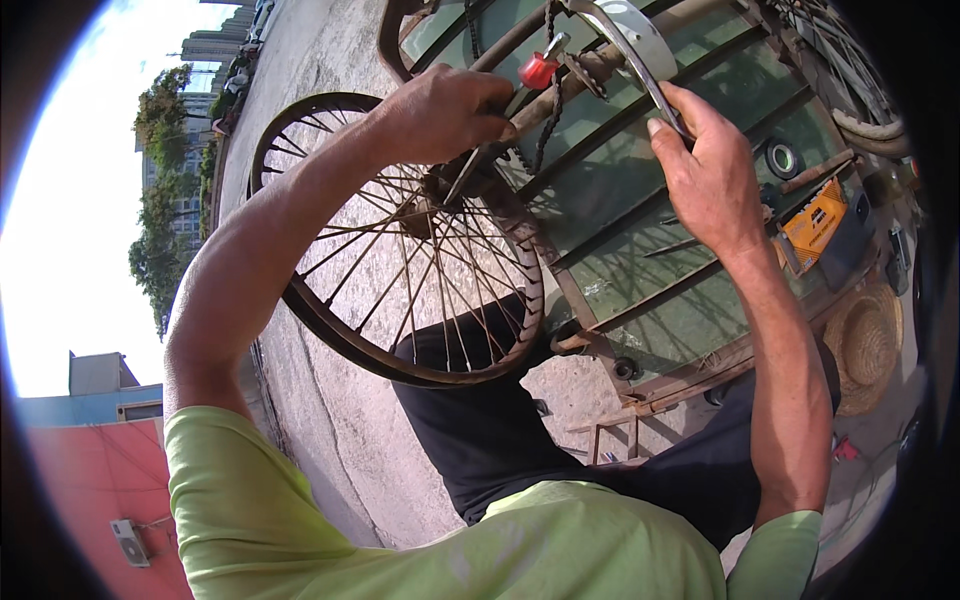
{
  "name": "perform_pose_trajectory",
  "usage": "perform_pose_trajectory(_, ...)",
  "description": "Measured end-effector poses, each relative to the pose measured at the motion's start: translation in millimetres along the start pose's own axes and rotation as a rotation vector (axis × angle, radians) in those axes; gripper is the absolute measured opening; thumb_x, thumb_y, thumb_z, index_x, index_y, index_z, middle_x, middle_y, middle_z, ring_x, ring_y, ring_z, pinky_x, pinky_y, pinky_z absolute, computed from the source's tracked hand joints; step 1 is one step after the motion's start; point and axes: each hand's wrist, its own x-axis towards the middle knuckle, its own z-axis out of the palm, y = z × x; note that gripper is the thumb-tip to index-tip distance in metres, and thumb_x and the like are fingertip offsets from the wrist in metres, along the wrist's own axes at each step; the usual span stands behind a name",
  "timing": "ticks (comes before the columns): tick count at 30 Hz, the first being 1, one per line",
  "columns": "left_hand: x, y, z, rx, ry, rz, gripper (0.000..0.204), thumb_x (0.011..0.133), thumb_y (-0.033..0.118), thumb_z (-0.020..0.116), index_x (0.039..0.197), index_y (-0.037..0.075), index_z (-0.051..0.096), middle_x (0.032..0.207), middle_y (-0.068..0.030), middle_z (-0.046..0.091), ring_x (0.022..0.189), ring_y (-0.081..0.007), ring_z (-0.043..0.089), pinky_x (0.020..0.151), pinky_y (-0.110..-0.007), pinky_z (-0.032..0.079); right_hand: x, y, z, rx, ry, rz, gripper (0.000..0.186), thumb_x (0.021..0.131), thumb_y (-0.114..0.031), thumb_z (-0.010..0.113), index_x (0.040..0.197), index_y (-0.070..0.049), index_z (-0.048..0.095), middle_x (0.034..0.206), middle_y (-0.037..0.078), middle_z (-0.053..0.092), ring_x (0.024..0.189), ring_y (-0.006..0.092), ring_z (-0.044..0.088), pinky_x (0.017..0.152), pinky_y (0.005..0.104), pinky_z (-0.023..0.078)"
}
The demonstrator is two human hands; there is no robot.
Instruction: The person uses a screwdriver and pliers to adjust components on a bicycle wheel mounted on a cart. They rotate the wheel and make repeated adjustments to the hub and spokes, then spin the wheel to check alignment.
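My left hand point(440, 112) is closed above the spoked wheel point(415, 225), its fingers curled at a thin metal bar point(464, 180) that slants down toward the hub. Most of its grip is hidden from view. Just beyond those fingers sits a red piece with a shiny metal end point(540, 70). Between thumb and fingers, my right hand point(710, 165) pinches the lower end of a curved metal strip point(630, 55), which arcs up and left in front of a white rounded object point(645, 40). A dark chain point(548, 130) hangs between the hands, beside a rusty tube.
A rusty slatted metal frame over a greenish panel point(610, 170) spans the right side. On it lie a tape roll point(783, 157) and a yellow-orange box point(813, 225). A straw hat point(864, 345) lies at right, below another wheel point(870, 125). My dark-trousered legs point(490, 430) are underneath.
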Motion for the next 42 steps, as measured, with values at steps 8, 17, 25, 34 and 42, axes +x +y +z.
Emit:
perform_pose_trajectory(8,-1,10,-3,-0.044,-0.014,-0.004,0.017,0.099,0.020,0.076,0.102,0.005,0.068,0.077,-0.0105,0.071,0.069,-0.0217,0.072,0.065,-0.042,0.055,0,-5,3,-0.017,-0.016,0.004,0.038,0.099,-0.016,0.066,0.129,0.006,0.067,0.107,0.027,0.075,0.099,0.0421,0.075,0.088,0.0453,0.057)
perform_pose_trajectory(17,3,11,1,-0.032,0.007,-0.003,0.018,0.099,0.021,0.076,0.098,0.005,0.067,0.074,-0.0111,0.068,0.068,-0.0228,0.070,0.067,-0.043,0.054,-1,-3,5,-0.022,-0.023,-0.009,0.038,0.099,-0.017,0.066,0.129,0.006,0.067,0.106,0.027,0.076,0.098,0.0425,0.075,0.087,0.0464,0.057)
perform_pose_trajectory(25,12,13,-6,-0.070,-0.051,-0.100,0.025,0.097,0.027,0.076,0.102,0.004,0.066,0.079,-0.0143,0.070,0.072,-0.0263,0.071,0.071,-0.045,0.055,-3,0,-2,-0.236,0.114,-0.241,0.040,0.099,-0.016,0.070,0.137,-0.003,0.067,0.110,0.022,0.077,0.096,0.0404,0.076,0.082,0.0462,0.061)
perform_pose_trajectory(34,16,7,-1,-0.136,-0.042,-0.065,0.023,0.095,0.023,0.072,0.094,0.002,0.065,0.074,-0.0159,0.067,0.068,-0.0267,0.069,0.069,-0.047,0.054,-6,-12,-5,-0.380,0.089,-0.330,0.045,0.094,-0.008,0.072,0.139,-0.007,0.068,0.104,0.015,0.079,0.089,0.0352,0.077,0.075,0.0437,0.063)
perform_pose_trajectory(42,16,3,-2,-0.055,-0.034,-0.022,0.024,0.095,0.025,0.076,0.104,0.004,0.069,0.084,-0.0171,0.071,0.080,-0.0330,0.073,0.074,-0.048,0.056,2,-17,-7,-0.364,0.195,-0.306,0.042,0.098,-0.009,0.067,0.140,-0.008,0.068,0.106,0.019,0.078,0.090,0.0369,0.077,0.074,0.0441,0.061)
